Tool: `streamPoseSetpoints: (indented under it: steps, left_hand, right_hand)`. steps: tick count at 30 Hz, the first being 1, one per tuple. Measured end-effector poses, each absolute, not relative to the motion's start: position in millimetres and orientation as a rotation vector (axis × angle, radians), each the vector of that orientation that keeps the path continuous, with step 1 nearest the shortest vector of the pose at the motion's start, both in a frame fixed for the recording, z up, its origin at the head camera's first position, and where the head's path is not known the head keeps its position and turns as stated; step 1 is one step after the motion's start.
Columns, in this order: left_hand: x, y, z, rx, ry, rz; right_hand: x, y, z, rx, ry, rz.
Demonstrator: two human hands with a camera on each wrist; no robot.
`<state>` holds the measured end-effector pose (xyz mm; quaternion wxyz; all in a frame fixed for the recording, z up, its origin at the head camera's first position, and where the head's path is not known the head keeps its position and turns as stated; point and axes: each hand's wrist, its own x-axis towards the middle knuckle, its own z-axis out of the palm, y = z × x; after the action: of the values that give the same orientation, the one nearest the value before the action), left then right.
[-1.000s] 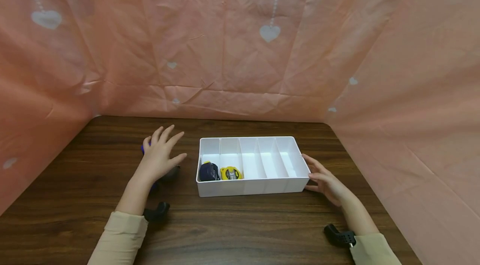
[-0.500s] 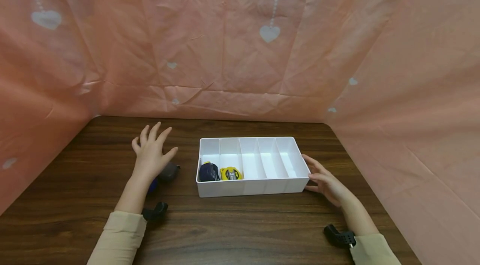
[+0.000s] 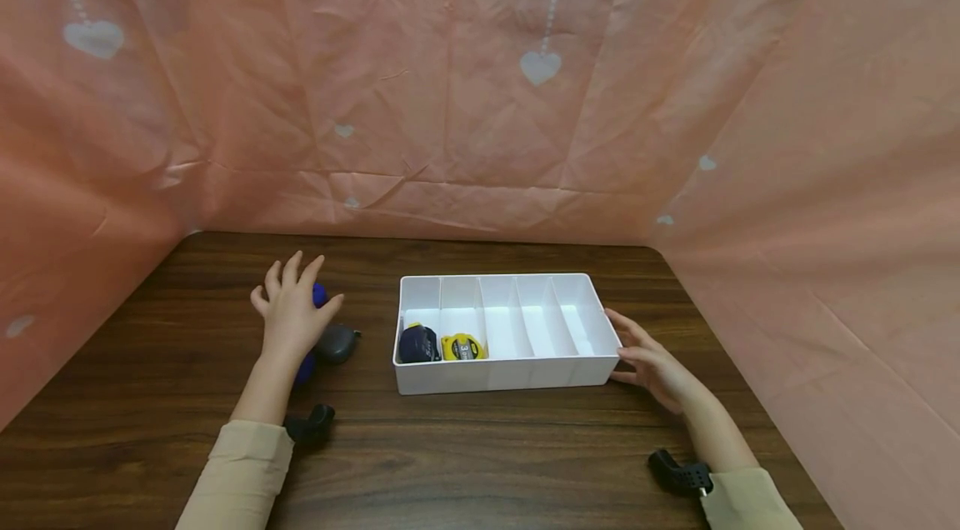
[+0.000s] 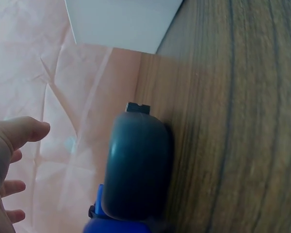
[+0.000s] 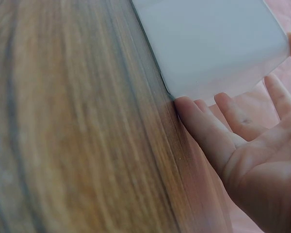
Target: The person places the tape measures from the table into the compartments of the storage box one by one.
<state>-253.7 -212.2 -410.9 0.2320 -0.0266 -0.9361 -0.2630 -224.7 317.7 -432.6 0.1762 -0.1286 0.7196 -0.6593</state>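
Note:
My left hand (image 3: 291,317) hovers with spread fingers over the left of the table, holding nothing. Beneath and beside it lie a dark grey rounded case (image 3: 337,344) with a small black tab, perhaps a tape measure, and blue objects (image 3: 320,295) partly hidden by the hand. In the left wrist view the dark case (image 4: 138,165) sits apart from the thumb. A white divided box (image 3: 517,374) holds a dark navy tape measure (image 3: 417,344) and a yellow tape measure (image 3: 462,347) in its two leftmost compartments. My right hand (image 3: 660,367) touches the box's right end with extended fingers.
The brown wooden table (image 3: 480,455) runs back to a pink curtain (image 3: 450,97) with white hearts, which also closes both sides. Black wrist cameras sit at both wrists, the left camera (image 3: 311,423) close to the tabletop.
My left hand has moved leftward from beside the box, uncovering more of the dark grey case and a blue object. The right hand and the box have stayed in place.

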Motion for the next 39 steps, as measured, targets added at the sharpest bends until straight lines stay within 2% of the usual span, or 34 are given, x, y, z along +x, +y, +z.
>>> streamPoseSetpoints:
  steps: [39]
  left_hand:
    - [-264.3,-230.7,-425.4,0.405,-2.604,-1.09]
  right_hand:
    - [-223.9,320.1,-432.3,-0.384,2.045,-1.851]
